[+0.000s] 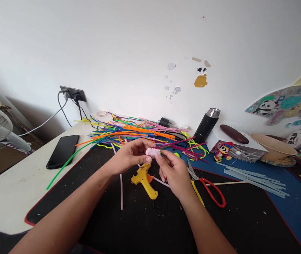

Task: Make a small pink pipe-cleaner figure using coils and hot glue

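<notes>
Between my two hands is a small pale pink coil of wound pipe cleaner (153, 152), with a bit of green at its right end. My left hand (134, 153) pinches its left side between thumb and fingers. From the right, my right hand (173, 171) grips the other end, its fingers curled. Just beneath the hands a yellow hot glue gun (145, 181) lies on the black mat (108, 225). One pale pipe cleaner (121, 192) lies on the mat left of the glue gun. Scissors with red handles (210, 188) rest to the right of my right hand.
Many coloured pipe cleaners (129, 130) are heaped along the wall. A black phone (62, 151) lies at left. Behind on the right stand a black thermos (207, 125), a small figurine (223, 151) and a white box (251, 151). Clear glue sticks (256, 180) lie in front of them.
</notes>
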Tool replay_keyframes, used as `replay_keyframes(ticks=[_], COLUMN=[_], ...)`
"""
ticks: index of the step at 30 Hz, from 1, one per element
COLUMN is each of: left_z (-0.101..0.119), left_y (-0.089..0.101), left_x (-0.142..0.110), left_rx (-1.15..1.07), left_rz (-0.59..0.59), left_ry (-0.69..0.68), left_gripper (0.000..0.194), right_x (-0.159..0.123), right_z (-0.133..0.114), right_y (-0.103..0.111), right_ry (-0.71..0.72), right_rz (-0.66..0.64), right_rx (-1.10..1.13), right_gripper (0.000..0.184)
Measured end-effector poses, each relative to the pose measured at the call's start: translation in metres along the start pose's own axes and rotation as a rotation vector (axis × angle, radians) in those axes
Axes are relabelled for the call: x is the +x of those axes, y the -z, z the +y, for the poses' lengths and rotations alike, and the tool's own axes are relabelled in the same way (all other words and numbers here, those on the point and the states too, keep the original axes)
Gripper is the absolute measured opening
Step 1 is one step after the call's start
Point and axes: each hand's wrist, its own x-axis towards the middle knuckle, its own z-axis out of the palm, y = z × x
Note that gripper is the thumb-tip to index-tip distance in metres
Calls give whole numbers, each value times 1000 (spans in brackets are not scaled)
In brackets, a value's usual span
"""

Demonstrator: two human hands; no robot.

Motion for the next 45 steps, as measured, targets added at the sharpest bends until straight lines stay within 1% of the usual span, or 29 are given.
replay_keyframes(ticks=[4, 8, 13, 16, 19, 21, 23, 25, 27, 29, 32, 34, 35, 36, 38, 40, 43, 45], left_z=[-3, -4, -3, -3, -4, -6, -7, -9, -11, -10, -8, -6, -5, -6, -8, -11, -15, -17], left_y=[-4, -6, -6, -6, -5, -5, -4, -3, 0, 6, 15, 19, 19, 17, 12, 4, -6, -10], left_x=[1, 1, 1, 1, 2, 2, 3, 4, 6, 8, 11, 11, 11, 11, 10, 8, 6, 5], left_rx=[-13, -26, 21, 24, -2, -11, -25, -58, -87, -107, -153, -186, -188, -179, -121, -57, -20, -21], left_rz=[10, 59, 87, 98, 93, 97, 120, 176, 268, 380, 529, 586, 593, 583, 516, 394, 220, 165], left_ry=[-41, -102, -99, -89, -72, -72, -75, -67, -48, -42, -89, -121, -122, -117, -96, -94, -67, -51], left_gripper=[31, 28, 24, 27, 37, 44, 46, 40, 34, 36, 41, 41, 42, 44, 47, 41, 39, 35], right_x=[1, 1, 0, -1, 0, 1, 2, 2, 2, 2, 3, 3, 3, 3, 2, 2, 1, 2], right_z=[3, 4, 6, 9, 11, 11, 10, 9, 8, 6, 3, 2, 2, 2, 3, 4, 6, 7], right_y=[-1, -2, -4, -5, -5, -5, -5, -4, -3, -2, 0, 0, 0, 0, -1, -1, -3, -3], right_ry=[-8, -9, -65, -93, -116, -124, -133, -154, -182, -202, -219, -223, -225, -229, -236, -244, -239, -235], right_rz=[-1, -23, -39, -75, -74, -58, -49, -44, -38, -27, -11, -7, -7, -10, -22, -38, -48, -51], right_rx=[22, 34, 110, 185, 272, 338, 397, 441, 477, 513, 571, 605, 616, 623, 628, 625, 618, 612], right_gripper=[50, 48, 47, 45, 43, 46, 51, 51, 47, 47, 47, 46, 46, 46, 47, 47, 45, 44])
